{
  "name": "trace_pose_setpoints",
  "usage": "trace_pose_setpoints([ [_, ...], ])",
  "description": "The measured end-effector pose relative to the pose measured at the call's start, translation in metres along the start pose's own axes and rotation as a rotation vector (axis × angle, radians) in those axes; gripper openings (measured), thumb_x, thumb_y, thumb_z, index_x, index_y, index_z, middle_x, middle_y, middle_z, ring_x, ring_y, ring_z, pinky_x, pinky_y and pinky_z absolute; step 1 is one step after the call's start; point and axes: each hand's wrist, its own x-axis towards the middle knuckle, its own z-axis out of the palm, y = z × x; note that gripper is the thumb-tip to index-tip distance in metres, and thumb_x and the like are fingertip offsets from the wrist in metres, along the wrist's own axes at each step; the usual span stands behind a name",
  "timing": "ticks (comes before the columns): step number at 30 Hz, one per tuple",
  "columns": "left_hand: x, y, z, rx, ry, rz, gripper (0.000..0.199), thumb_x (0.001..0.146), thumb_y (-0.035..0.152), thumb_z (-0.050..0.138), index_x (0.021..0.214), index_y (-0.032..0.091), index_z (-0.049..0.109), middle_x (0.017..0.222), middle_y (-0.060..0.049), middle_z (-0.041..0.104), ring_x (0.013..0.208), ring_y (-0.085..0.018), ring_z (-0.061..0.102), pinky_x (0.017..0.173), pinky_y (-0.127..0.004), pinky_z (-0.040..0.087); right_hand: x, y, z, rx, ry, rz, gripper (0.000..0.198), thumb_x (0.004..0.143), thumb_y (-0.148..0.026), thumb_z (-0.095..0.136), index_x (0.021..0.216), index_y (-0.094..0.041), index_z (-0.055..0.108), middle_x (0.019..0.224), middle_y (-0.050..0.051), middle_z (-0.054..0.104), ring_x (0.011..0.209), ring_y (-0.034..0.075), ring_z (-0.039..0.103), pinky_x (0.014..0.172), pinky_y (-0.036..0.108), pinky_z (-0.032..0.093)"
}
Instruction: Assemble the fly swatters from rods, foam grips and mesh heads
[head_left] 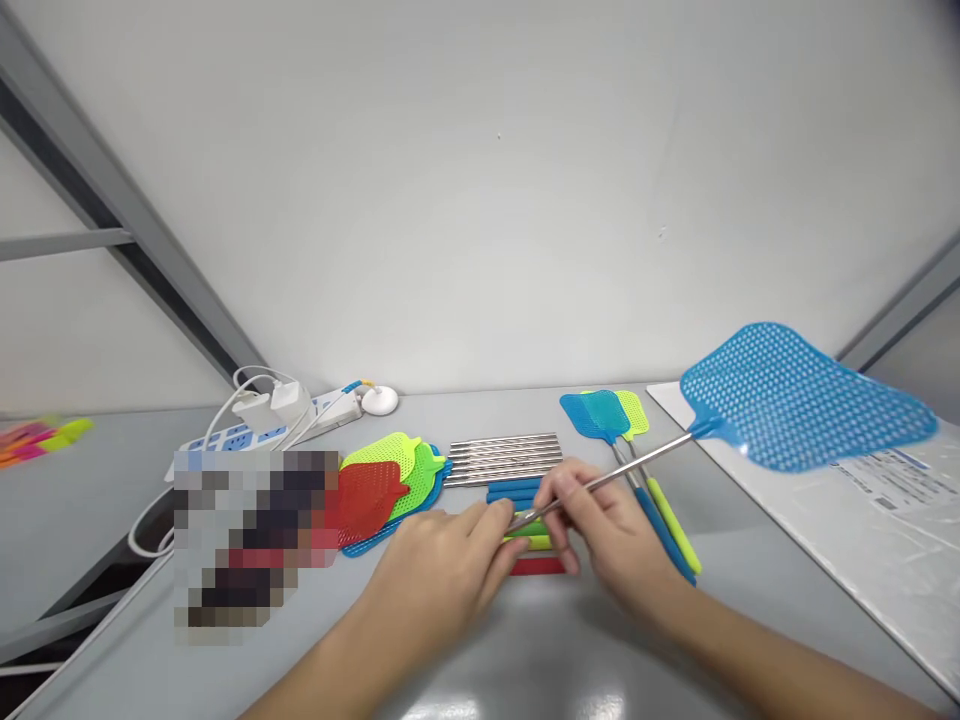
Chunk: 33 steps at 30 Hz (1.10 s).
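A blue fly swatter (pixel 772 400) with a perforated head and a thin metal rod slants across the front of me, its head up at the right. My left hand (pixel 450 550) pinches the lower end of the rod. Just above that, my right hand (pixel 600 520) grips the same rod between thumb and fingers. Partly hidden beneath my hands lie several coloured handles, among them a blue handle (pixel 514 492) and a red handle (pixel 538 567). Behind them is a row of bare metal rods (pixel 502 458).
Loose swatter heads, including a red one (pixel 367 500), overlap at left beside a pixelated patch. Two swatters with handles, one blue (pixel 596 413), lie to the right. A power strip (pixel 330 410) with cables stands at back left. A white wrapped package (pixel 885 530) covers the right side.
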Motion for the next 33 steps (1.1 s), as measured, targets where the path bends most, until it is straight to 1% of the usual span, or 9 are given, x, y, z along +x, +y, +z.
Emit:
trace_pose_setpoints([
  [3,0.001,0.004,0.003,-0.014,-0.001,0.013,0.031,0.102,0.031,0.028,0.087,0.021,0.054,0.059,0.001,0.063,0.043,-0.018,0.055,0.043,-0.030,0.026,-0.007,0.013,0.014,0.078,-0.088,0.039,0.031,0.095,-0.049,0.049,0.085,-0.020,0.056,0.050,-0.007,0.047,0.046,0.009,0.043,0.057,0.025,0.039],
  [7,0.003,-0.008,0.005,-0.002,-0.145,-0.068,0.035,0.102,0.036,0.029,0.081,0.022,0.052,0.054,0.001,0.060,0.043,-0.018,0.057,0.044,-0.029,0.018,0.000,0.010,0.007,0.033,-0.013,0.039,0.036,0.094,-0.051,0.049,0.085,-0.019,0.059,0.049,-0.007,0.047,0.044,0.009,0.044,0.053,0.025,0.037],
  [10,0.006,-0.025,-0.002,0.029,-0.255,-0.178,0.034,0.102,0.040,0.030,0.084,0.022,0.052,0.055,0.001,0.059,0.045,-0.018,0.058,0.045,-0.026,0.015,0.015,-0.007,-0.024,0.082,0.225,-0.011,0.034,0.092,-0.049,0.054,0.078,-0.019,0.060,0.048,-0.007,0.041,0.042,0.008,0.039,0.047,0.024,0.031],
  [13,0.009,-0.039,-0.013,0.055,-0.310,-0.248,0.033,0.102,0.040,0.030,0.084,0.022,0.051,0.055,0.002,0.055,0.046,-0.018,0.057,0.046,-0.025,0.014,0.031,-0.030,-0.064,0.244,0.540,-0.165,0.029,0.085,-0.041,0.064,0.068,-0.019,0.056,0.048,-0.008,0.032,0.042,0.007,0.028,0.042,0.023,0.025],
  [16,0.010,-0.044,-0.019,0.037,-0.310,-0.255,0.033,0.101,0.040,0.031,0.081,0.021,0.050,0.052,0.003,0.049,0.043,-0.017,0.054,0.046,-0.026,0.014,0.039,-0.046,-0.093,0.277,0.654,-0.222,0.031,0.082,-0.036,0.068,0.062,-0.020,0.051,0.051,-0.007,0.032,0.044,0.007,0.023,0.041,0.024,0.024],
  [23,0.007,-0.044,-0.012,0.076,-0.269,-0.279,0.035,0.101,0.040,0.030,0.083,0.021,0.052,0.060,0.000,0.057,0.053,-0.018,0.061,0.047,-0.025,0.021,0.043,-0.037,-0.092,0.245,0.526,-0.152,0.035,0.080,-0.049,0.068,0.070,-0.021,0.052,0.052,-0.009,0.027,0.045,0.008,0.026,0.044,0.023,0.031],
  [26,0.006,-0.035,-0.007,0.100,-0.271,-0.244,0.035,0.102,0.038,0.029,0.085,0.020,0.053,0.067,-0.002,0.064,0.058,-0.019,0.064,0.049,-0.024,0.025,0.040,-0.023,-0.071,0.238,0.450,-0.103,0.037,0.081,-0.054,0.066,0.072,-0.020,0.053,0.053,-0.009,0.031,0.045,0.007,0.030,0.045,0.022,0.030],
  [30,0.005,-0.017,-0.003,0.116,-0.260,-0.190,0.035,0.102,0.035,0.027,0.087,0.020,0.055,0.065,-0.002,0.064,0.056,-0.021,0.064,0.048,-0.025,0.025,0.025,-0.003,-0.031,0.117,0.133,0.013,0.038,0.090,-0.057,0.052,0.077,-0.021,0.053,0.050,-0.008,0.039,0.044,0.009,0.037,0.047,0.023,0.029],
  [33,0.005,-0.009,-0.002,0.098,-0.261,-0.152,0.033,0.102,0.034,0.028,0.089,0.020,0.055,0.067,-0.002,0.065,0.056,-0.021,0.064,0.048,-0.025,0.023,0.014,0.004,-0.009,0.079,0.013,0.064,0.035,0.092,-0.056,0.049,0.082,-0.022,0.049,0.053,-0.007,0.047,0.047,0.009,0.041,0.049,0.023,0.033],
])
